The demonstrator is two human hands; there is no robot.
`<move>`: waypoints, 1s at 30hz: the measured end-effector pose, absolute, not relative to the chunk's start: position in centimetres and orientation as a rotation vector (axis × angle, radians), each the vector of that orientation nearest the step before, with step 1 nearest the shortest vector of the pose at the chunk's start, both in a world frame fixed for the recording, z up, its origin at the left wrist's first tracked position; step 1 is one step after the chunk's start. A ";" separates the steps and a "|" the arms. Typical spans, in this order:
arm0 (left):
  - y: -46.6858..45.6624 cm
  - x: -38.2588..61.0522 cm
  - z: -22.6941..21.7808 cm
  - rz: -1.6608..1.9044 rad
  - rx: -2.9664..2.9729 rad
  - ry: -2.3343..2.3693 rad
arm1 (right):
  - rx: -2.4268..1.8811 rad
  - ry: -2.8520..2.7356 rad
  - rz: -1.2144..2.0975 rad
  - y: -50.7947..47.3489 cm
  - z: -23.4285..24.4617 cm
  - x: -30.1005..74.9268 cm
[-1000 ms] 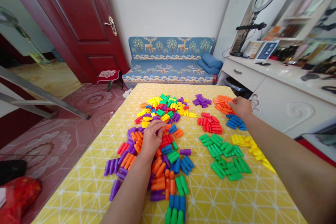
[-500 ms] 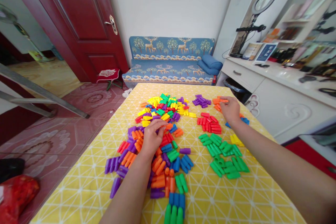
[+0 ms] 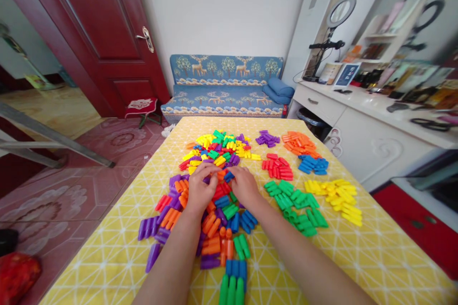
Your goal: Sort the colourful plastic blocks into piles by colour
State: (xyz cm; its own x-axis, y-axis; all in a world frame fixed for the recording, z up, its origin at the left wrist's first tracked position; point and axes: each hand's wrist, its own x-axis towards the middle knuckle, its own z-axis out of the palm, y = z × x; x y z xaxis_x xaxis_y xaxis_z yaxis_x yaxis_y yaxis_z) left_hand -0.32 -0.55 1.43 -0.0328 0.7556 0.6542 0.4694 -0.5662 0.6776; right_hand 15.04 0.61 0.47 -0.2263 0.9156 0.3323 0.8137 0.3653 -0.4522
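A mixed heap of coloured plastic pegs [image 3: 214, 152] lies on the yellow patterned tablecloth [image 3: 358, 257]. My left hand [image 3: 199, 189] rests on the near part of the heap, fingers curled around pegs there. My right hand [image 3: 243, 184] is beside it, fingers bent over a blue peg [image 3: 229, 176] and red pegs. To the right lie sorted groups: purple [image 3: 267, 139], orange [image 3: 299, 143], red [image 3: 277, 167], blue [image 3: 313, 164], green [image 3: 295, 200] and yellow [image 3: 338, 193].
A blue patterned sofa [image 3: 222, 86] stands beyond the table's far edge. A red door [image 3: 89, 33] is at the left, with a small red stool [image 3: 141, 107]. A white cabinet [image 3: 375, 128] with a ring light [image 3: 339, 12] runs along the right.
My right hand has left the orange group at the far right and come back to the mixed heap beside my left hand. The camera view shifted slightly.
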 end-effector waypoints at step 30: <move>0.0 -0.2 0.1 1.376 2.084 1.064 | -1.466 -1.459 0.438 -0.3 2.2 26.2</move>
